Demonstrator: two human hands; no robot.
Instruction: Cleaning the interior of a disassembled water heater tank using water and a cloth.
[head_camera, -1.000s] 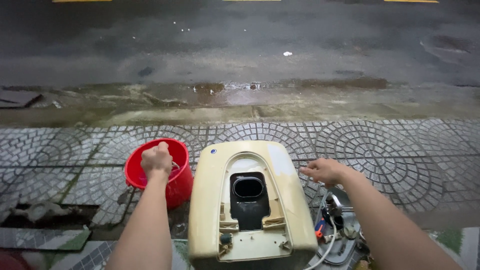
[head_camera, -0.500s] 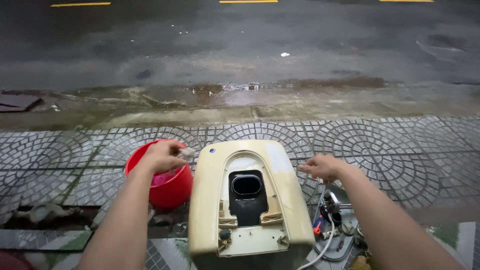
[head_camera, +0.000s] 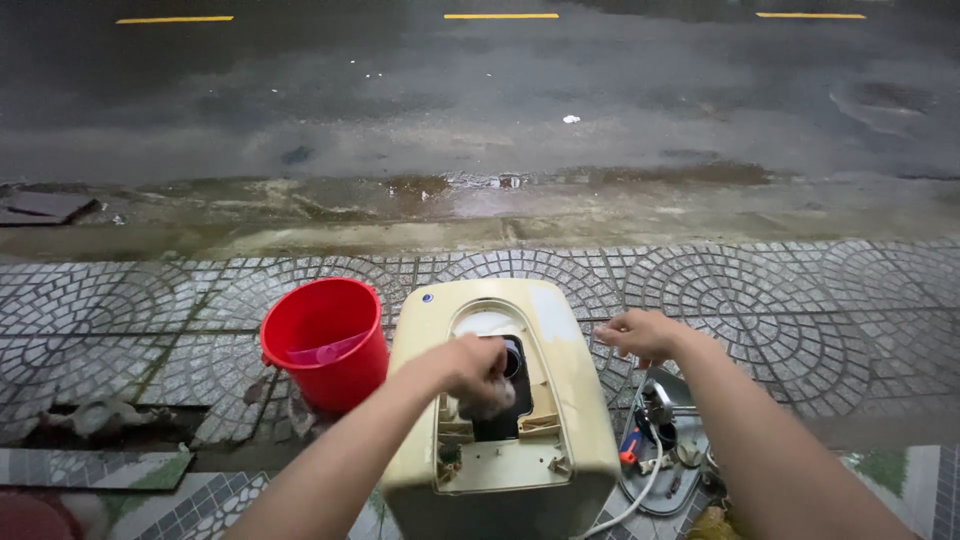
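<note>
Head view: the left hand (head_camera: 470, 372) is curled shut around a pale cloth (head_camera: 488, 400), pressing it at the dark opening of a cream plastic housing (head_camera: 560, 400) that stands on the patterned paving. The right hand (head_camera: 640, 335), fingers loosely bent, touches the housing's right edge. A red bucket (head_camera: 330, 345) stands just left of it; a small blue round mark (head_camera: 427, 297) sits on its top corner.

A wet pavement (head_camera: 760, 300) of grey setts laid in circle patterns carries everything. On it stand a red bucket (head_camera: 325, 345) and, just beside it, a cream plastic housing (head_camera: 560, 400). A grey tray of small tools (head_camera: 665, 455) lies near the housing's other side. Beyond the kerb (head_camera: 500, 225) runs the dark road (head_camera: 480, 90).
</note>
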